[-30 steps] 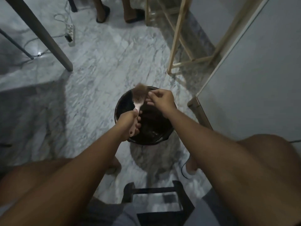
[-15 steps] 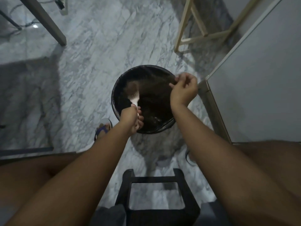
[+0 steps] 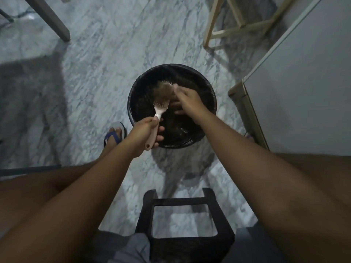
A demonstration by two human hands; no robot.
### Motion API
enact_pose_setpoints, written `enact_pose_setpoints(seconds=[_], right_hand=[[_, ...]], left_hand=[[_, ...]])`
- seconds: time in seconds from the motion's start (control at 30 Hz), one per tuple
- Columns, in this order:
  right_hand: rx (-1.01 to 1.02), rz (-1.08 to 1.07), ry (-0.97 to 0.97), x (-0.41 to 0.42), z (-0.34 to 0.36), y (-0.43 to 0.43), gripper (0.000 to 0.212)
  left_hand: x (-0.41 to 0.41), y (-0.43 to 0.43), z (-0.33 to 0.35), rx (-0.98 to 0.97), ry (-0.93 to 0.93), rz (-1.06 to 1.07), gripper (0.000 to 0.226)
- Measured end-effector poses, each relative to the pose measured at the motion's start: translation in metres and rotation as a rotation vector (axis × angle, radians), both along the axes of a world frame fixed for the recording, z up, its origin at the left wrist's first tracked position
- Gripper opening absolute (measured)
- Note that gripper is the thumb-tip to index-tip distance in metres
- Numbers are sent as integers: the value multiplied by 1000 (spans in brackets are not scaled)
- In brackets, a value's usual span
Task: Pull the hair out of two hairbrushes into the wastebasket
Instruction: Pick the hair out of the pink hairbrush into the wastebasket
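A pale pink hairbrush (image 3: 161,103) is held over the round black wastebasket (image 3: 133,97), which is lined with a dark bag. My left hand (image 3: 146,133) grips its handle, bristles up, and brown hair is matted in the head. My right hand (image 3: 187,100) is at the right side of the brush head, its fingertips pinching at the hair there. Only one hairbrush is in view.
A black plastic stool (image 3: 185,221) stands between my knees, just short of the basket. My left foot in a blue sandal (image 3: 115,134) rests left of the basket. A grey cabinet (image 3: 296,88) rises at right, a wooden frame (image 3: 224,25) behind, and a table leg (image 3: 51,19) far left.
My right hand has come back from the basket's right rim to the brush head. The brush stays over the basket in my left hand.
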State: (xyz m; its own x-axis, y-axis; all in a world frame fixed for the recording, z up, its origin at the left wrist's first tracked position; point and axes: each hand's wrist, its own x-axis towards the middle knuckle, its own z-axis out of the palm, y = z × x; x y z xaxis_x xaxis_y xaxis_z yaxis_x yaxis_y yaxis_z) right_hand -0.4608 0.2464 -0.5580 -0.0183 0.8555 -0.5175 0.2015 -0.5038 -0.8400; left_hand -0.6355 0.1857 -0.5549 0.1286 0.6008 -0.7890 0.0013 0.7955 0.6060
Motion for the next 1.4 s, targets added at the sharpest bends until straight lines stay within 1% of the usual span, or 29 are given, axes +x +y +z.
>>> enact_pose_setpoints(seconds=[0.07,0.13,0.2,0.27,0.37,0.43,0.5,0.53,0.57,0.6,0.63,0.67,0.7,0.73,0.83,0.87,0.93,0.97,1.0,1.03,1.07,1.13,1.17,1.2,1.23,1.3,1.37,1.4], right_hand=[[86,17,-87,-3,1,1,46],[233,24,-258,0,-3,4,40],[411,-49,-363,4,-5,8,38],[576,-183,-363,8,3,12,37],[784,-383,-315,10,23,19,36],[856,-552,-275,10,34,23,34],[809,-671,-269,13,36,22,31],[719,-648,-298,16,32,22,29],[565,-533,-374,20,26,21,27],[340,-347,-471,25,18,19,22],[108,-150,-522,28,8,16,18],[-78,-1,-526,29,1,11,25],[-159,75,-487,28,-4,8,35],[-137,78,-423,25,-5,4,45],[119,-26,-200,10,-3,2,72],[154,3,-154,7,-2,4,83],[169,175,-175,4,-3,9,106],[160,261,-206,3,-6,12,114],[154,314,-235,2,-4,13,117],[158,331,-250,2,-4,15,112],[182,332,-274,3,-3,18,96],[255,356,-364,5,0,22,40],[279,358,-401,7,0,22,22],[283,344,-434,7,0,21,24],[274,327,-467,9,-4,21,32],[210,318,-552,9,-11,18,40],[142,281,-617,9,-20,16,36],[140,208,-648,12,-22,17,31]], left_hand=[[0,4,-1,36,17,-8,28],[1,8,-3,44,17,9,26],[2,12,-5,28,10,44,24],[4,15,-7,-3,10,93,24],[6,16,-12,-82,2,214,25],[6,15,-16,-116,-4,256,25],[5,15,-17,-119,-8,266,25],[5,15,-17,-118,-12,266,25],[4,16,-17,-118,-15,265,24],[4,16,-16,-120,-22,263,24],[4,17,-15,-119,-32,260,23],[4,17,-15,-115,-44,252,24],[4,16,-14,-109,-53,238,24],[4,15,-14,-104,-61,220,24],[3,12,-14,-76,-79,135,25],[3,11,-13,-63,-79,100,25],[2,10,-11,-36,-70,44,25],[1,10,-10,-27,-68,32,25],[0,9,-9,-21,-69,32,24],[-2,9,-9,-18,-74,41,23],[-4,9,-8,-10,-81,49,23],[-8,9,-6,18,-83,59,24],[-9,9,-5,32,-80,74,25],[-9,10,-3,45,-80,97,25],[-9,12,-2,60,-83,122,25],[-5,15,1,90,-76,158,25],[-4,18,6,92,-48,214,25],[-4,20,7,80,-39,256,24]])
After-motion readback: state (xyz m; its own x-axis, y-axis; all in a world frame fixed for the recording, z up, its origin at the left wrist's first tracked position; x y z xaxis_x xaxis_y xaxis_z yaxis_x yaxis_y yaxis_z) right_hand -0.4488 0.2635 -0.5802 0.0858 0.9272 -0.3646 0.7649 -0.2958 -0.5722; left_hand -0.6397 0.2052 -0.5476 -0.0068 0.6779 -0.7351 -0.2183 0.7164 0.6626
